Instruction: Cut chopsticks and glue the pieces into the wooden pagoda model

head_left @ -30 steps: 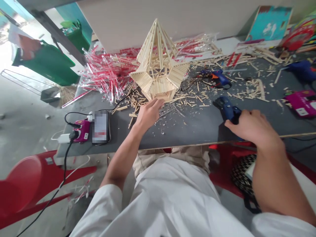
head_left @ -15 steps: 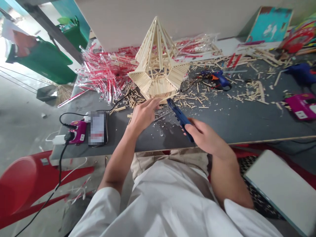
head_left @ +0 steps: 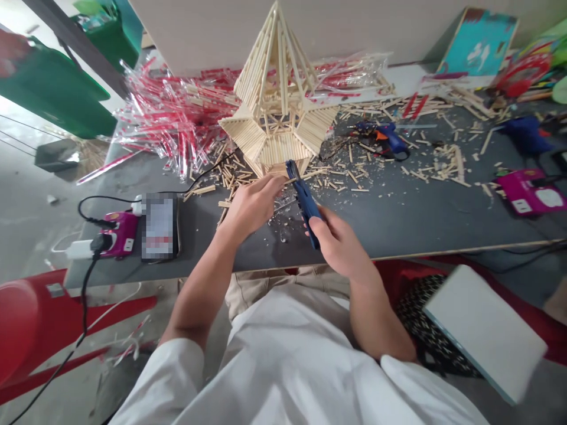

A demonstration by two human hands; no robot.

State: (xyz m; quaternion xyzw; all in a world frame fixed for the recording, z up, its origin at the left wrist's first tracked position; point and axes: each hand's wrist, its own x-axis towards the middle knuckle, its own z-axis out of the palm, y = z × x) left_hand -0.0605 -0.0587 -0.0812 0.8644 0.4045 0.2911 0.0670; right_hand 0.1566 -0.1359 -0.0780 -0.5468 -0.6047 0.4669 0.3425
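Note:
My left hand is closed, its fingertips pinching a thin wooden stick that points right. My right hand is wrapped around dark blue pliers. The head of the pliers meets the stick just right of my left fingertips; whether the jaws are closed on it I cannot tell. Right behind both hands stands a star-shaped lantern frame built of rows of wooden sticks, with a tall pointed top. Short cut stick pieces lie around its base.
Red-and-clear plastic wrappers are heaped at back left. A phone and a purple power adapter with cords sit at front left. A blue glue gun lies right of the frame, another purple adapter farther right. The table's front edge crosses before me.
The pliers in my right hand have moved left, closer to my left fingertips, and their head now overlaps the stick. The whole view has shifted slightly.

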